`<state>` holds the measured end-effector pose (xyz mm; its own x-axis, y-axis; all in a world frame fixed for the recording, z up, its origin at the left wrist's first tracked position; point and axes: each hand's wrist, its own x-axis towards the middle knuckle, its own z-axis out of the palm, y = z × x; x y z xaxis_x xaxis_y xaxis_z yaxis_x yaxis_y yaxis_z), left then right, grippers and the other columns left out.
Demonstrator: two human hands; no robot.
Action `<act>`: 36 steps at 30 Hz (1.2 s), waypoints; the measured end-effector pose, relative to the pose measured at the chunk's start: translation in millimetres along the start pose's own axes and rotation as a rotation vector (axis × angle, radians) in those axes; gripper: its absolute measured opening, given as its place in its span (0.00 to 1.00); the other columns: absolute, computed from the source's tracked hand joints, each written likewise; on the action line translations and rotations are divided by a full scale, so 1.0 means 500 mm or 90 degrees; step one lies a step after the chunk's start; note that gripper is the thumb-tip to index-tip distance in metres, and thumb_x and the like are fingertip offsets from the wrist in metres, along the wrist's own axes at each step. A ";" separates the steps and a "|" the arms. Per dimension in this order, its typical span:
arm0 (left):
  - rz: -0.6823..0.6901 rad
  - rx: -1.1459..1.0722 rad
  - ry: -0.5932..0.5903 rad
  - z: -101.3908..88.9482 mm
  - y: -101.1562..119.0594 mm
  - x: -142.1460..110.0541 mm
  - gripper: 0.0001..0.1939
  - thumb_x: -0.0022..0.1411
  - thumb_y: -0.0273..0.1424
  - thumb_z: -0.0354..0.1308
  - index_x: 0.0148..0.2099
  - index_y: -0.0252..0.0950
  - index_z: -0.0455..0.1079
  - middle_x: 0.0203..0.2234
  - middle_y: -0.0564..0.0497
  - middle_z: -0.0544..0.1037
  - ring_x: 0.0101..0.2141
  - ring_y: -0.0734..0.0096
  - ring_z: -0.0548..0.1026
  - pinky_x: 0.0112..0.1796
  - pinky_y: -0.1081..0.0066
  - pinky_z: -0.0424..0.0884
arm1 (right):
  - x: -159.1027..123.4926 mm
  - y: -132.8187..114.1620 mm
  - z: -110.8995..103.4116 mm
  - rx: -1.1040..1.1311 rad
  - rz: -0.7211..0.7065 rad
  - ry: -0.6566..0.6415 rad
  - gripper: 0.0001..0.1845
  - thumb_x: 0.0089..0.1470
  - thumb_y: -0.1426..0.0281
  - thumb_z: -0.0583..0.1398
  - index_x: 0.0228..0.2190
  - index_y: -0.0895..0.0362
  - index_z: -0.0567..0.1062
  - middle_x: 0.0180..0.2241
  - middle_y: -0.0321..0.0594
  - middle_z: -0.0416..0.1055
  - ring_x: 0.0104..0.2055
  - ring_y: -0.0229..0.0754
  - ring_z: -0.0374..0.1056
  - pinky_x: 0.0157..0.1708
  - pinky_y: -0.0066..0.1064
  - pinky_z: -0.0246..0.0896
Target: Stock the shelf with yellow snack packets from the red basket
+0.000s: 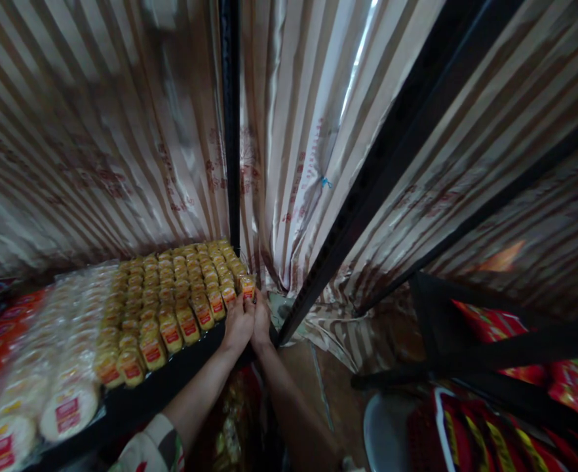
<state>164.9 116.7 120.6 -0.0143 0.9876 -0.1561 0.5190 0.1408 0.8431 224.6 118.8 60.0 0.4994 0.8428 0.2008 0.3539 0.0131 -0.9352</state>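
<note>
Both my hands reach to the right end of a black shelf. My left hand and my right hand press together, fingers closed around a small yellow packet with a red label at the shelf's corner. Rows of the same yellow packets fill the shelf to the left of my hands. Stacks of pale round cakes in clear wrap lie further left.
A striped beige curtain hangs behind the shelving. A black upright post and a slanted black rail frame the corner. Red snack packages sit on a rack at the lower right. A white round object lies below.
</note>
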 end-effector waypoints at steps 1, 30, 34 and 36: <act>0.002 -0.006 -0.004 0.001 -0.003 0.004 0.19 0.59 0.32 0.49 0.51 0.32 0.67 0.50 0.40 0.71 0.53 0.60 0.65 0.56 0.65 0.55 | 0.001 -0.004 0.001 -0.012 0.003 0.001 0.18 0.52 0.70 0.49 0.44 0.58 0.69 0.41 0.42 0.72 0.43 0.41 0.67 0.47 0.33 0.60; -0.010 -0.080 -0.072 -0.020 -0.038 -0.038 0.25 0.60 0.29 0.45 0.58 0.28 0.59 0.57 0.40 0.64 0.57 0.63 0.62 0.58 0.65 0.53 | 0.023 0.007 0.029 -0.005 -0.079 -0.057 0.29 0.53 0.71 0.51 0.57 0.56 0.59 0.51 0.42 0.67 0.55 0.44 0.60 0.55 0.37 0.56; -0.001 -0.117 -0.086 -0.020 -0.053 -0.041 0.26 0.60 0.31 0.45 0.60 0.28 0.57 0.57 0.40 0.63 0.57 0.63 0.62 0.57 0.65 0.54 | 0.021 0.019 0.036 -0.020 -0.082 -0.056 0.29 0.53 0.70 0.50 0.58 0.57 0.58 0.53 0.43 0.64 0.57 0.44 0.58 0.55 0.37 0.55; 0.000 -0.145 -0.088 -0.021 -0.061 -0.049 0.27 0.59 0.31 0.46 0.60 0.27 0.56 0.57 0.39 0.62 0.56 0.63 0.62 0.57 0.65 0.55 | 0.020 0.021 0.036 -0.028 -0.086 -0.050 0.30 0.54 0.69 0.49 0.59 0.60 0.55 0.56 0.45 0.61 0.59 0.44 0.54 0.57 0.37 0.52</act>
<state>140.6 88.9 104.0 0.1108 0.9710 -0.2116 0.3125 0.1681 0.9349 219.2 137.2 47.2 0.3826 0.8741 0.2991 0.4488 0.1071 -0.8872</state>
